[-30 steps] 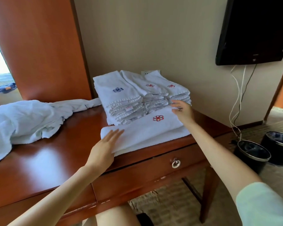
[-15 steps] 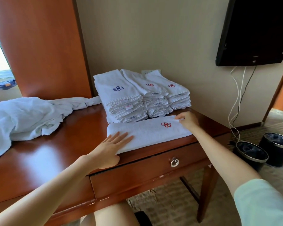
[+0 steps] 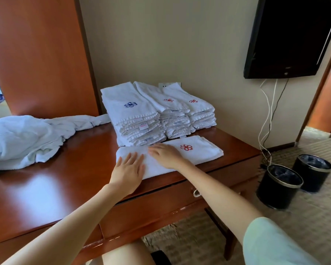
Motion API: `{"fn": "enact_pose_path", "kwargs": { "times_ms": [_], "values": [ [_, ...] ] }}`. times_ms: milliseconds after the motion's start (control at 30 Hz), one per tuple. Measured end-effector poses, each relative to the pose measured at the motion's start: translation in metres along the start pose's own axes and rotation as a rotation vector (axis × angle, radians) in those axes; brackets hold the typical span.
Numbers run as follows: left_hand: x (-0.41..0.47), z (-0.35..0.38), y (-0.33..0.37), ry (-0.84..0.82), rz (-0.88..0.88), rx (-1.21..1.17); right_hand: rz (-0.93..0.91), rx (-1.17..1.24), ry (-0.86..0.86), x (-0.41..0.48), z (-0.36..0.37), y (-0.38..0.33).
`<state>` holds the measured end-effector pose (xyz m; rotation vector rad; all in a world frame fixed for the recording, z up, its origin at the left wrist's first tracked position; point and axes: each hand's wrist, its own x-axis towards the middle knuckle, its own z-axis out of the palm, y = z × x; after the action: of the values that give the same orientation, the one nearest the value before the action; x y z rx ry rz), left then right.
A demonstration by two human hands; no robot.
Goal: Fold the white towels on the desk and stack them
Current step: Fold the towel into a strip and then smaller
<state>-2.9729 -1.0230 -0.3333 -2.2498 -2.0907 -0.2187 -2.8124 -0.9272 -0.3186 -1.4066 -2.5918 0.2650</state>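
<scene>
Two flat, empty grips: left hand (image 3: 129, 169) and right hand (image 3: 165, 155) press the towel (image 3: 199, 150) (worktop (image 3: 65, 178) front edge); a shove might drop it.

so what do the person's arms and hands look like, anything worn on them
No gloves, rings or watch show on the left hand or right hand. The right arm is bare up to a loose pale green sleeve. The left arm is bare as far as the frame shows.
</scene>
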Motion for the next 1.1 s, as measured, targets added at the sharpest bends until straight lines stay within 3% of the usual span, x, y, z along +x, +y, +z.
{"fn": "enact_pose_path", "kwargs": {
  "times_ms": [233,300,367,467,533,600,733,900,1100],
  "values": [
    [0.007,-0.01,0.003,-0.123,-0.069,-0.148,0.366,-0.097,-0.063,-0.025,-0.027,0.097],
    [0.007,-0.014,0.005,-0.053,-0.237,-0.335,0.429,-0.047,-0.062,-0.031,-0.031,0.111],
    [0.007,-0.018,-0.001,0.043,-0.513,-0.447,0.449,-0.012,-0.045,-0.032,-0.03,0.114],
    [0.007,-0.025,-0.017,-0.06,-0.657,-0.545,0.45,-0.058,-0.032,-0.031,-0.029,0.11],
    [0.01,-0.033,-0.021,-0.092,-0.621,-0.855,0.439,-0.104,0.001,-0.029,-0.033,0.106],
    [0.011,-0.045,-0.015,-0.061,-0.546,-1.016,0.351,-0.057,0.099,-0.027,-0.042,0.095],
    [0.024,-0.09,0.008,0.119,-0.199,-0.789,0.04,0.621,0.13,-0.023,-0.08,0.065],
    [0.066,-0.167,0.039,0.329,0.145,-0.552,-0.033,0.813,0.092,-0.01,-0.131,0.057],
    [0.13,-0.235,0.062,0.478,0.317,-0.569,0.02,0.983,0.246,0.011,-0.175,0.09]
  ]
}}
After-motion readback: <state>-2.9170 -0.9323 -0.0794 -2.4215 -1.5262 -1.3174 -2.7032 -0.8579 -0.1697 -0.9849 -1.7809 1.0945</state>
